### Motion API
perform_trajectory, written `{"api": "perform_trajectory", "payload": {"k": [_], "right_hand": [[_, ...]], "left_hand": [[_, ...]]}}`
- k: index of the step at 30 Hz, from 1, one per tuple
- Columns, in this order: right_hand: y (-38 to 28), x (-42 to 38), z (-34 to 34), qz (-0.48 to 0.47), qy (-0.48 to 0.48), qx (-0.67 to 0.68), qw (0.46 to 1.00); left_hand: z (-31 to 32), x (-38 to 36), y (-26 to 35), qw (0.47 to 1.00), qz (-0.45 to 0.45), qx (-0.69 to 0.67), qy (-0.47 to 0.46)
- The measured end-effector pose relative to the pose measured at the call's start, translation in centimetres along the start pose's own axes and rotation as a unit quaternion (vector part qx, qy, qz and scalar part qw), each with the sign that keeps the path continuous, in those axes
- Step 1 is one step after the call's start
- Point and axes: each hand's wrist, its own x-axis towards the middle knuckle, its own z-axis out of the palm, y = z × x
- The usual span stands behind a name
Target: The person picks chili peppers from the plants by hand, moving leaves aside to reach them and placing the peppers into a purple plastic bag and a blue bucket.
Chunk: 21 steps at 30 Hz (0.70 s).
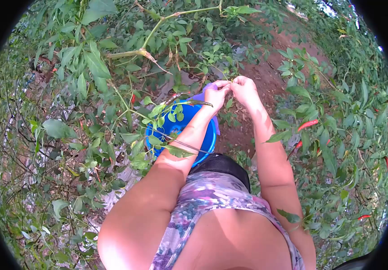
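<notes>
My left hand and my right hand meet in front of me, fingers pinched together close to the tip of a thin green shoot. Whatever lies between the fingertips is too small to make out. Just beneath my left hand and forearm stands a blue bucket, partly covered by leaves and the arm. A purple cloth or bag lies at the bucket's far rim, next to my left hand. A dark, slender chili pepper hangs from a branch across my left wrist.
Chili plants crowd both sides, with red chili peppers at the right and a red pepper at the left. A bare branch crosses the upper view. Brown soil runs between the rows. Leafy stems overhang my left forearm.
</notes>
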Motion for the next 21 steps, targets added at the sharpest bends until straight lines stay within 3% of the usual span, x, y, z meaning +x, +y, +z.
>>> {"api": "perform_trajectory", "payload": {"k": [13,16,20,21], "right_hand": [[0.3,-0.6,0.0,-0.021,0.039,-0.093,0.995],[0.5,-0.7,-0.7,-0.031,-0.011,-0.084,0.996],[-0.5,-1.3,-0.7,-0.044,0.023,-0.077,0.996],[-1.6,-1.9,-0.9,-0.047,0.012,0.026,0.998]], "left_hand": [[-0.4,-0.1,-1.0,0.995,0.048,0.08,-0.017],[-0.4,0.1,-1.9,0.997,0.046,0.053,-0.012],[-0.2,-0.7,0.8,0.997,0.014,0.069,0.007],[-0.4,-0.6,0.7,0.998,0.014,0.068,0.007]]}}
